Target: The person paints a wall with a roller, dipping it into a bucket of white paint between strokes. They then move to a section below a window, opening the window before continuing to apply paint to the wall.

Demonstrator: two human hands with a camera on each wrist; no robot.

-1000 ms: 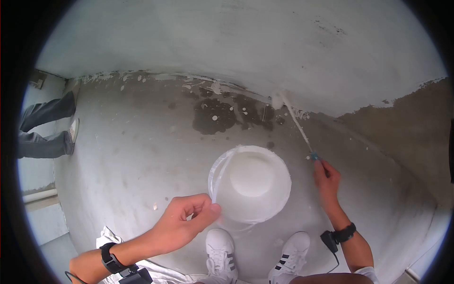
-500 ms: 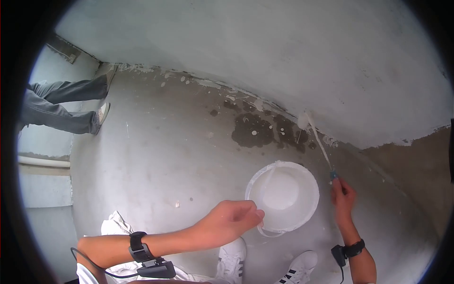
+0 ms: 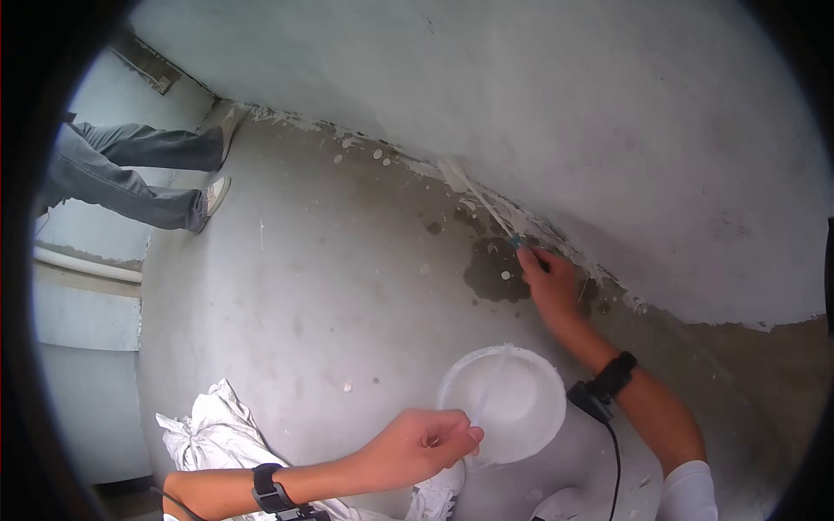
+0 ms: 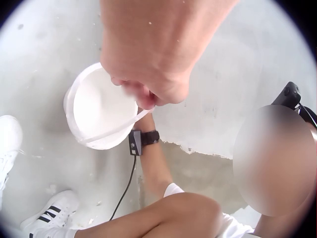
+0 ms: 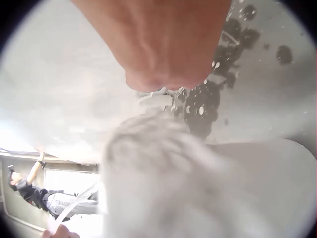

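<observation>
My left hand (image 3: pixel 426 445) pinches the pale strip handle (image 4: pixel 110 131) of a white bucket (image 3: pixel 447 378), which has white paint inside. In the left wrist view, the handle runs from my curled fingers across the bucket's rim. Farther up, my right hand (image 3: pixel 551 282) grips the blue-green handle end of a slim painting tool (image 3: pixel 488 201) with a white-coated shaft. Its far end lies at the foot of the grey wall, where its head's shape is unclear. In the right wrist view, my right hand (image 5: pixel 163 74) hides the tool, and the blurred bucket fills the lower middle.
The wall (image 3: pixel 539 113) rises from a concrete floor (image 3: pixel 304 286) marked by a dark wet patch (image 3: pixel 488 282) and paint splashes. Another person's trousered legs (image 3: pixel 148 182) stand at the left. A white crumpled cloth (image 3: pixel 213 430) lies near my left forearm; my shoes are beneath the bucket.
The view has turned. My right hand has carried the tool leftward along the wall's foot, from right of the wet patch to its left. My left hand keeps its hold on the bucket handle.
</observation>
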